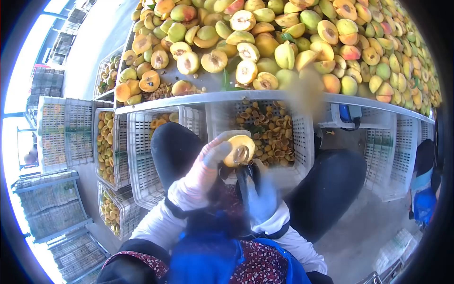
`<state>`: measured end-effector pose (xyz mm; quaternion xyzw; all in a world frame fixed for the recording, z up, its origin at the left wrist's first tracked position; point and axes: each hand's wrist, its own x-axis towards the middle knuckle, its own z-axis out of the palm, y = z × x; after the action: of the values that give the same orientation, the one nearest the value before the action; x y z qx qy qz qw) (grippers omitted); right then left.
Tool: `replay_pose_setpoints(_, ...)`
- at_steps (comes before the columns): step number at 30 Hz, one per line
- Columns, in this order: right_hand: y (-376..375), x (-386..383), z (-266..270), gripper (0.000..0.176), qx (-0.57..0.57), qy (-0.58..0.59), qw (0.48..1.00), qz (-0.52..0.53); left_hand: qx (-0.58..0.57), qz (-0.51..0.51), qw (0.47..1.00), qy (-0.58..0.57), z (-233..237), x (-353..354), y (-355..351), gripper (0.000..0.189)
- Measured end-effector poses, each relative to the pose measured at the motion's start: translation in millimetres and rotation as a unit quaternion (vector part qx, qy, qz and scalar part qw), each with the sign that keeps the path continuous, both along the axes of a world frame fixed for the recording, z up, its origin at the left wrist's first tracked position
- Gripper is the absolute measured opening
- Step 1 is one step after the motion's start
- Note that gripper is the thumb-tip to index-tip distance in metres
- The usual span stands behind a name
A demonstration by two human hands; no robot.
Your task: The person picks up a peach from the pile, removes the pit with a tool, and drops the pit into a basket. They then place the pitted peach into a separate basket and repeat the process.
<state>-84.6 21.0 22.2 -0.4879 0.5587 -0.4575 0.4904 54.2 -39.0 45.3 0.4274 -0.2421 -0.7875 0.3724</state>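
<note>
My left hand (213,154), in a pale glove, is closed around a halved peach (240,147) held above the crate between my knees. The cut face is turned up toward me. My right hand (264,201), in a bluish glove and blurred by motion, grips a dark-handled tool (242,182). Its curved metal end meets the middle of the peach's cut face. Below lies a white crate (304,137) with many small brownish peach scraps (269,135) in it. A blurred yellowish piece (307,94) is in front of the table edge.
A metal table (203,98) heaped with halved peaches (246,52) spans the front. White crates stand at the left, some holding peach halves (106,146). More crates (378,156) are under the table at the right, near another person's blue-clad arm (423,203).
</note>
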Motion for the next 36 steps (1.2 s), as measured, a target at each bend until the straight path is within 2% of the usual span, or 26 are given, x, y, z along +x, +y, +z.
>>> replay_pose_setpoints(1,3,-1,-3,0.016,-0.056,0.047,0.997,-0.010,-0.021,0.029,0.998,-0.059,-1,-11,5,0.041)
replay_pose_setpoints(3,8,0,-13,0.020,-0.168,0.139,0.975,-0.029,-0.131,0.018,0.977,-0.167,-15,-13,13,0.032)
replay_pose_setpoints(6,15,-5,-15,0.023,-0.074,0.106,0.991,-0.016,-0.155,-0.020,0.967,-0.200,-5,-6,11,0.029)
replay_pose_setpoints(9,16,-9,-8,0.024,0.029,0.012,0.999,0.043,-0.188,-0.092,0.935,-0.286,0,4,9,0.030)
replay_pose_setpoints(10,16,-9,-10,0.024,0.043,0.000,0.998,0.052,-0.188,-0.085,0.937,-0.282,-4,6,10,0.032)
replay_pose_setpoints(12,19,-9,-20,0.023,0.071,-0.023,0.995,0.067,-0.105,0.004,0.973,-0.207,1,-8,12,0.035)
replay_pose_setpoints(13,22,-9,-25,0.023,0.026,0.016,0.998,0.060,-0.061,0.049,0.983,-0.166,4,-14,14,0.037)
replay_pose_setpoints(14,25,-9,-30,0.023,-0.019,0.054,0.997,0.053,-0.002,0.029,0.993,-0.115,7,-11,16,0.043)
replay_pose_setpoints(16,27,-10,-29,0.022,-0.018,0.060,0.997,0.036,-0.023,0.093,0.989,-0.112,1,-26,29,0.051)
replay_pose_setpoints(18,25,-12,-19,0.021,0.073,-0.009,0.997,0.016,-0.083,0.159,0.972,-0.153,-8,-48,44,0.054)
replay_pose_setpoints(21,26,-12,-14,0.022,0.021,0.060,0.998,0.019,-0.073,0.187,0.966,-0.165,-10,-49,45,0.051)
replay_pose_setpoints(24,27,-18,4,0.025,-0.013,0.179,0.983,0.028,-0.102,0.162,0.966,-0.175,-10,-45,43,0.040)
replay_pose_setpoints(26,34,-20,-7,0.028,-0.028,0.211,0.976,0.053,-0.105,0.126,0.967,-0.196,-6,-42,41,0.035)
replay_pose_setpoints(28,39,-21,-12,0.031,-0.028,0.207,0.976,0.060,-0.105,0.074,0.965,-0.227,-2,-37,37,0.032)
replay_pose_setpoints(31,42,-24,-12,0.031,-0.007,0.148,0.987,0.068,-0.034,0.002,0.975,-0.218,4,-31,29,0.030)
replay_pose_setpoints(32,43,-25,-13,0.029,0.000,0.125,0.989,0.085,-0.047,-0.025,0.972,-0.230,1,-30,26,0.032)
replay_pose_setpoints(34,44,-29,-18,0.026,-0.073,0.148,0.980,0.110,-0.050,-0.029,0.969,-0.241,-9,-26,27,0.031)
replay_pose_setpoints(35,45,-31,-21,0.026,-0.152,0.193,0.962,0.118,-0.052,-0.031,0.967,-0.246,-12,-24,27,0.030)
replay_pose_setpoints(36,46,-31,-20,0.024,-0.171,0.178,0.962,0.115,-0.072,-0.024,0.966,-0.247,-14,-25,29,0.030)
